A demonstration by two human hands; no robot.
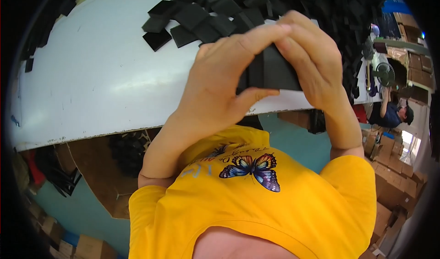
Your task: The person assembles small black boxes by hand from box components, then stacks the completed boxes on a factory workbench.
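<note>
A flat black block (280, 71), which looks like foam, lies between my hands at the table's near edge. My left hand (220, 71) curves around its left side, thumb along the near edge and fingers at the far side. Bent over its right side is my right hand (311, 53), its fingertips meeting the left forefinger above the block. A narrower black strip (255, 71) shows beside the block, inside the left hand's curve. Beyond the hands spreads a heap of loose black pieces (197, 16), mostly small flat squares. My fingers hide the block's far end.
The white table (105, 80) has a worn near edge. Under it stands an open cardboard box (98, 172) with black pieces inside. At the far right are a person in dark clothes (389, 114), a fan (384, 74) and stacked cartons (394, 181).
</note>
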